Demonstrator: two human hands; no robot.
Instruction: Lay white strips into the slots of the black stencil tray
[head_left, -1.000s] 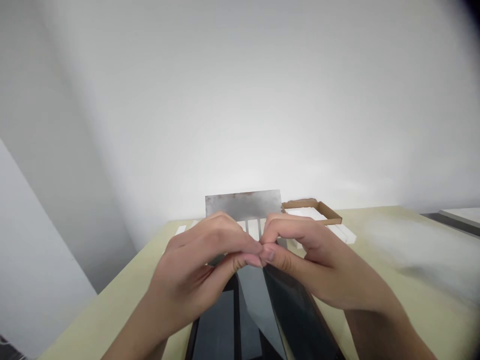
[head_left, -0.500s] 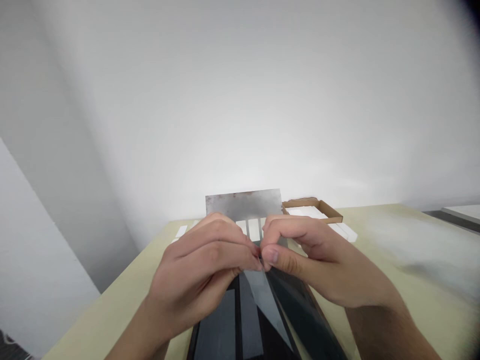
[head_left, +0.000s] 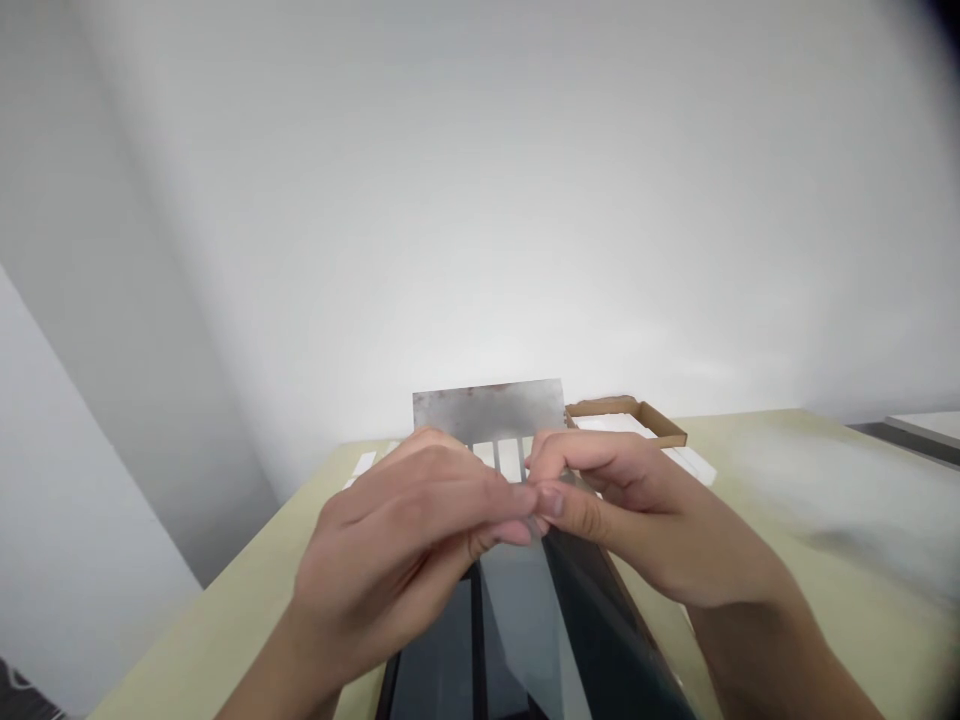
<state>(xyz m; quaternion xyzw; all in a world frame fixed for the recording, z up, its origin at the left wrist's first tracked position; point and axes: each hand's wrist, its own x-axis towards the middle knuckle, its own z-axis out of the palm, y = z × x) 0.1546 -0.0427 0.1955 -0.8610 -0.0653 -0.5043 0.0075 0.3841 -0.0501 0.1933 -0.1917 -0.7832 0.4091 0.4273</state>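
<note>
My left hand (head_left: 397, 545) and my right hand (head_left: 637, 525) meet fingertip to fingertip above a dark glass panel (head_left: 442, 660) lying on the table. Both hands pinch the top corner of a thin see-through film (head_left: 525, 620) that lifts off the dark panel and hangs down between them. A second dark panel (head_left: 600, 640) lies to the right under my right hand. The fingers of both hands are closed in a pinch.
Behind the hands stands a grey metal plate (head_left: 487, 410) with slots along its lower edge. A shallow brown cardboard tray (head_left: 645, 415) holding white strips sits to its right. The beige table (head_left: 787, 520) runs to a plain white wall.
The pinch has shifted slightly; the film has lifted further off the dark panel and spreads wider below my fingers. The hands stay in much the same place.
</note>
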